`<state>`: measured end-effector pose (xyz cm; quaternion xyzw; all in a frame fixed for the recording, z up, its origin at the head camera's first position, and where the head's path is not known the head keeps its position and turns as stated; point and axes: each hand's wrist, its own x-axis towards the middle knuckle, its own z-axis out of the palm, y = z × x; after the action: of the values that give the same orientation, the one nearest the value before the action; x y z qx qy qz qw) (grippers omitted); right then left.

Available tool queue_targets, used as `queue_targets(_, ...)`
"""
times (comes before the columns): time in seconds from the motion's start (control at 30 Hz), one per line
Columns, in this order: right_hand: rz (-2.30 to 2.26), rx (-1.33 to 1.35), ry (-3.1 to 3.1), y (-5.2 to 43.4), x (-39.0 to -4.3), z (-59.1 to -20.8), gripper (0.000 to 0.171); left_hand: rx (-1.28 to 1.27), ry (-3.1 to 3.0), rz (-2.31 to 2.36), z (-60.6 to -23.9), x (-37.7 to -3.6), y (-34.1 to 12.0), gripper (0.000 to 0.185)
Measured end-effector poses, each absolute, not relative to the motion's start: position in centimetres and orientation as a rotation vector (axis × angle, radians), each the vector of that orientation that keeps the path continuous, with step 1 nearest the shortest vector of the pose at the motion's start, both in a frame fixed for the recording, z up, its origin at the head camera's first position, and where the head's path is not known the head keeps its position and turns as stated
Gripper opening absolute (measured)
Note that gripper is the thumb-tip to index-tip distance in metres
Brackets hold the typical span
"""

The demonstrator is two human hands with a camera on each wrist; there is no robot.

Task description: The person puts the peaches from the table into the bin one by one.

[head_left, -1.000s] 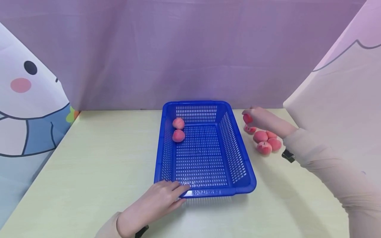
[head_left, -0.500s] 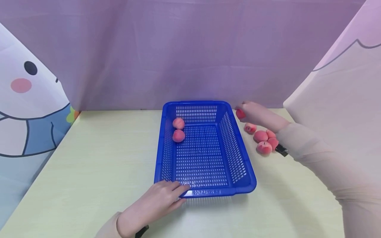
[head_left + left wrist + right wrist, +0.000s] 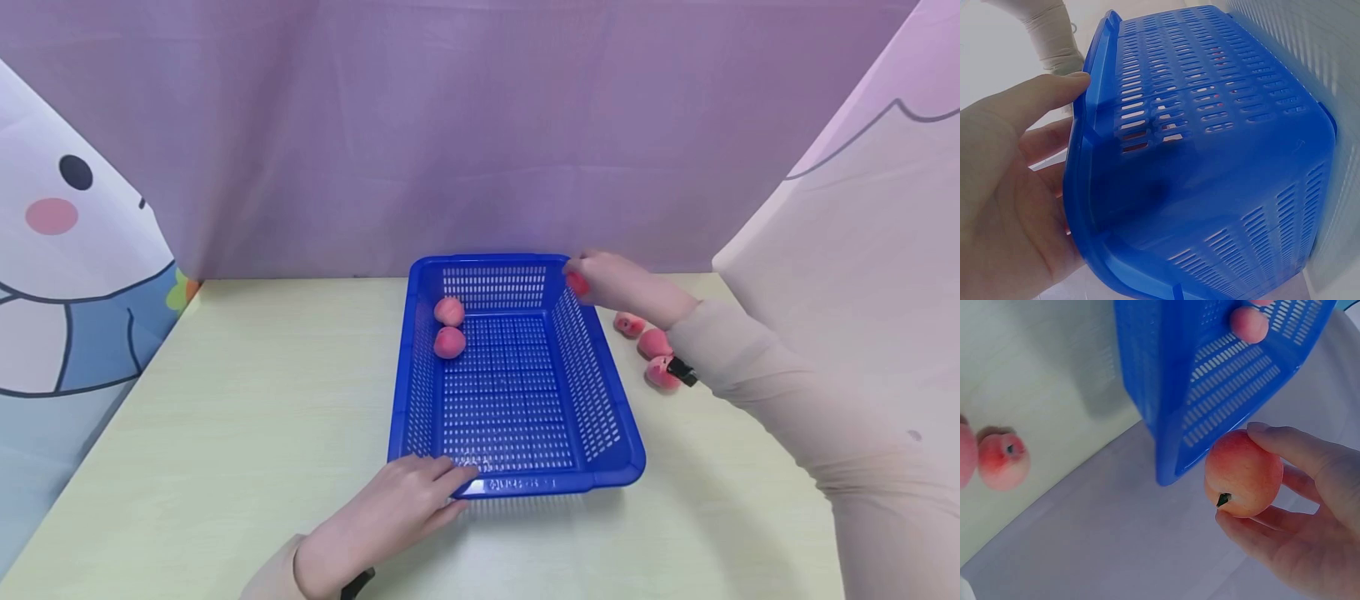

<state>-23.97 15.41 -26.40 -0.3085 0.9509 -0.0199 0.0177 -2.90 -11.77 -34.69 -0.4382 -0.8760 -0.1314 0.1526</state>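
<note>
A blue plastic basket [image 3: 517, 485] with slotted walls stands in the middle of the table. My left hand [image 3: 382, 517] grips its near rim at the left corner; in the left wrist view the thumb [image 3: 1054, 94] and fingers lie on either side of the rim. Inside, along the left wall, rest two pink peaches, a far peach [image 3: 449, 312] and a nearer peach [image 3: 450, 342]. At the far right corner my right hand [image 3: 618, 287] holds another peach [image 3: 1244, 478] between thumb and fingertips, its small dark stem showing. The held peach is beside the basket's rim, level with it.
Several more peaches [image 3: 655, 343] lie on the table [image 3: 300, 400] right of the basket, partly hidden by my right sleeve and a black wrist clip [image 3: 681, 371]. A purple cloth [image 3: 480, 133] hangs behind the table, and printed cloths [image 3: 90, 275] stand at both sides.
My right hand has moved left with the peach, from above the loose peaches to the basket's far right corner. The left hand and the basket have stayed put.
</note>
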Motion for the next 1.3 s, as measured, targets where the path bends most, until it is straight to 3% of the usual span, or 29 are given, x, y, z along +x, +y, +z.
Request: queue_targets(1.3,-0.146,-1.101,2.787,6.8,-22.9,-28.6,0.037,-1.249,-2.585,-0.347,-34.5,-2.8,-11.8,0.025)
